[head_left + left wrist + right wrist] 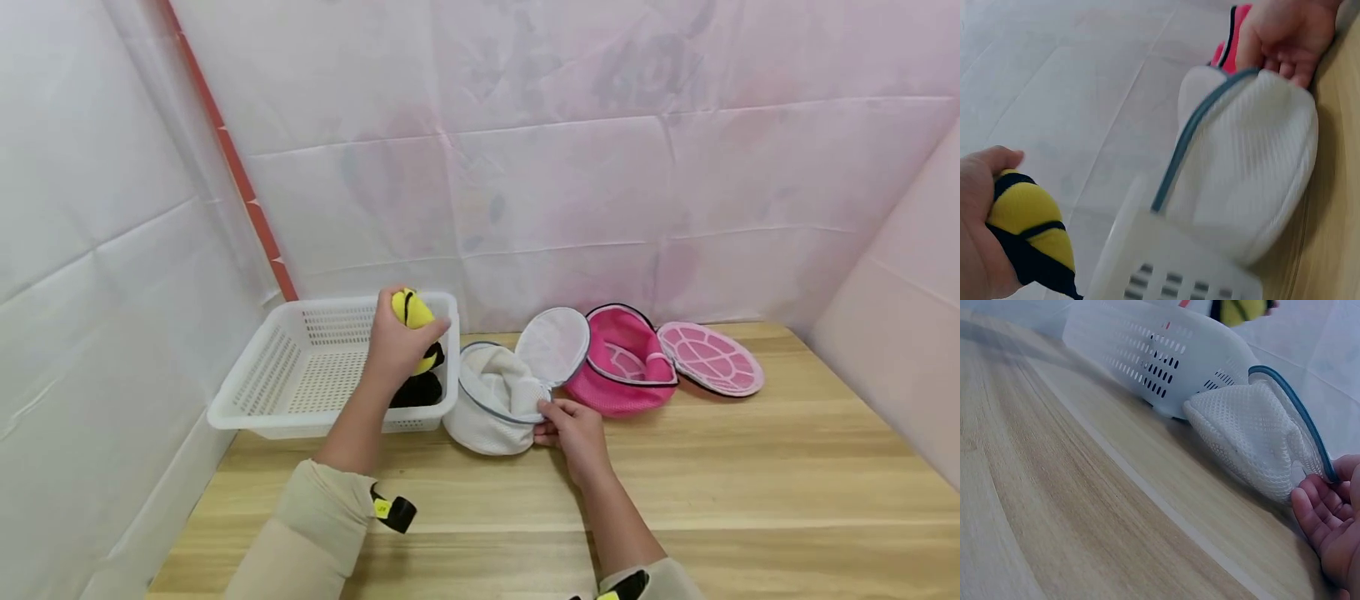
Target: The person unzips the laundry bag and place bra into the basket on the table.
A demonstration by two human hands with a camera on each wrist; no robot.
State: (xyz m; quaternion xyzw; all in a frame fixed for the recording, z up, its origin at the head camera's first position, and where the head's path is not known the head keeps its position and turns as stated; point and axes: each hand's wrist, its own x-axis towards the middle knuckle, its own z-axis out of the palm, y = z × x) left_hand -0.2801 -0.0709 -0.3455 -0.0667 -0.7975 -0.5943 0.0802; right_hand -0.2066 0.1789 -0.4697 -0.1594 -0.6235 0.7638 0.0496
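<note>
Over the right part of a white plastic basket (247,379), my left hand (396,343) holds a bundled yellow-and-black striped cloth item (1032,222); its exact kind is unclear. Black cloth (417,390) lies in the basket below it. To the basket's right stands a white mesh laundry bag (487,429) with a dark blue-grey rim, its round lid (553,343) folded back. Crumpled white material shows inside; I cannot tell whether it is the bag's own lining. My right hand (573,433) pinches the bag's rim at the right, thumb on top, as the right wrist view also shows.
A pink mesh laundry bag (618,404) stands unzipped behind my right hand, its pink lid (708,358) lying out to the right. Everything rests on a wooden table (750,500). White sheeting (555,192) hangs at the back and both sides.
</note>
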